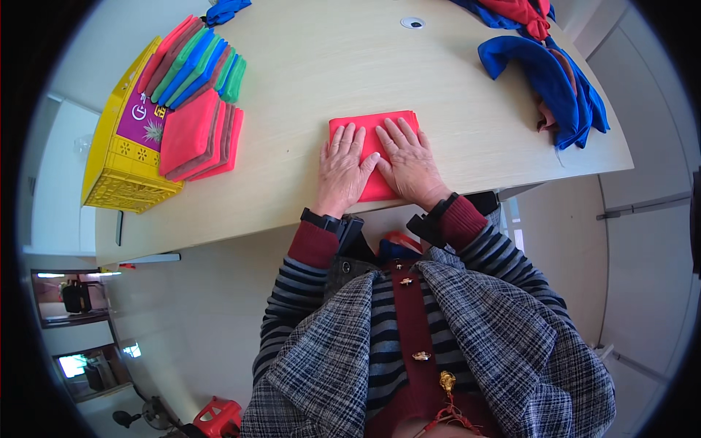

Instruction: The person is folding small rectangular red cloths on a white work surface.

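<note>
A red folded cloth (374,188) lies flat near the front edge of the table, its far edge squared off. My left hand (343,166) rests palm down on its left side, fingers stretched away from me. On its right side my right hand (411,162) lies flat in the same way. The two thumbs meet or nearly meet over the middle of the cloth. Neither hand grips anything. Much of the cloth is hidden under the palms.
To the left stands a yellow plastic crate (131,164) with a purple label. Beside it lean folded red cloths (191,135) and a row of green, blue and brown ones (193,69). Crumpled blue cloths (555,87) lie at the right. A round cable hole (412,23) is at the back.
</note>
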`<control>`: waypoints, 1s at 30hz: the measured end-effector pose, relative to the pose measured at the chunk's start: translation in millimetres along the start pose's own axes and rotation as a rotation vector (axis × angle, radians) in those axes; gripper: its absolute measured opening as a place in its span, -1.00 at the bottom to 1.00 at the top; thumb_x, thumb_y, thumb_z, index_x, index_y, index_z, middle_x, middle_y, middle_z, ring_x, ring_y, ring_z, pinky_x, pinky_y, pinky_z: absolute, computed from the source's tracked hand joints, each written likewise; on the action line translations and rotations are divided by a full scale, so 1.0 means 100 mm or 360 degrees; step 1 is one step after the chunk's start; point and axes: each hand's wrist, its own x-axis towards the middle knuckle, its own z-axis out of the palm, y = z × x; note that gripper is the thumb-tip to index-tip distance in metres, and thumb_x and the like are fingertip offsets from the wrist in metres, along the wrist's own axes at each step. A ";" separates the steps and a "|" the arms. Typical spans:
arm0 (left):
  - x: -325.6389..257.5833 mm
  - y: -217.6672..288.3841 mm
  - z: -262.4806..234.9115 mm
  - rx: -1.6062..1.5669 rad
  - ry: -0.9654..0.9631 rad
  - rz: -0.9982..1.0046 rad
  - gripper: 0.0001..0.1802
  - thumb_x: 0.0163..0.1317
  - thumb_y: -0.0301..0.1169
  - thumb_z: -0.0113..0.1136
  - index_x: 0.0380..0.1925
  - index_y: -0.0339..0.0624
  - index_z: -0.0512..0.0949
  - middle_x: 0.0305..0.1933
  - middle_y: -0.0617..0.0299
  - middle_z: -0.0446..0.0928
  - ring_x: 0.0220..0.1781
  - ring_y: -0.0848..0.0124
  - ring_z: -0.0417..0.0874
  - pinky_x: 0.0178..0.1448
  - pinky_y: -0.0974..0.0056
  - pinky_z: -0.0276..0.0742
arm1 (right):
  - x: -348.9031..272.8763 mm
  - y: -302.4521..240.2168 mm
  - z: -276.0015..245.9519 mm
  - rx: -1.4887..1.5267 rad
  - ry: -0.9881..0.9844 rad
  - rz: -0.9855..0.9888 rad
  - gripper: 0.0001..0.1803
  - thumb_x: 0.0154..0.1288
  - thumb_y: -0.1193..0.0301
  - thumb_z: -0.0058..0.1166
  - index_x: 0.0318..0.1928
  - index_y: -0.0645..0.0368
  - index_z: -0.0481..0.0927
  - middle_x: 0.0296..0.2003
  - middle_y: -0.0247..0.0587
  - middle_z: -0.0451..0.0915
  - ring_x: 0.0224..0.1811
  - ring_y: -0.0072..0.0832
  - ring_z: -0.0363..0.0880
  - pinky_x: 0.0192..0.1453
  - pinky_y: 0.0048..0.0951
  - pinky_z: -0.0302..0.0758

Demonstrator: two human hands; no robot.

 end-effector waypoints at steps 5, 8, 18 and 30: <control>-0.04 0.04 -0.03 -0.0009 0.0024 -0.0042 -0.25 0.51 0.13 -0.15 0.49 -0.17 0.26 0.58 -0.03 0.21 0.64 0.08 0.11 0.62 -0.15 -0.02 | -0.03 -0.01 -0.04 -0.0006 0.0005 0.0043 -0.32 0.51 0.04 -0.11 0.49 0.13 0.30 0.52 -0.04 0.23 0.61 -0.09 0.07 0.64 0.04 -0.03; -0.11 0.06 -0.04 -0.0031 0.0063 -0.0056 -0.25 0.51 0.12 -0.14 0.48 -0.18 0.26 0.57 -0.04 0.22 0.63 0.06 0.12 0.61 -0.16 0.00 | -0.05 -0.01 -0.05 0.0007 -0.0012 0.0050 -0.32 0.51 0.04 -0.11 0.49 0.13 0.30 0.52 -0.05 0.22 0.61 -0.09 0.06 0.64 0.04 -0.02; -0.50 0.23 -0.11 0.0019 0.0118 -0.0344 -0.22 0.51 0.13 -0.14 0.50 -0.20 0.21 0.58 -0.07 0.19 0.64 0.03 0.08 0.61 -0.23 -0.05 | -0.01 0.01 -0.13 0.0202 -0.0056 -0.0390 -0.34 0.52 0.03 -0.12 0.45 0.16 0.35 0.48 -0.05 0.28 0.59 -0.09 0.10 0.60 0.10 0.03; -0.48 0.11 0.00 -0.0390 0.0251 -0.0467 -0.17 0.54 0.18 -0.28 0.57 -0.16 0.04 0.63 -0.02 0.09 0.68 0.05 -0.04 0.64 -0.24 -0.24 | 0.00 -0.50 0.04 0.0067 -0.0156 -0.0461 -0.37 0.47 0.17 -0.15 0.45 0.17 0.34 0.48 -0.05 0.29 0.59 -0.06 0.09 0.63 0.11 -0.04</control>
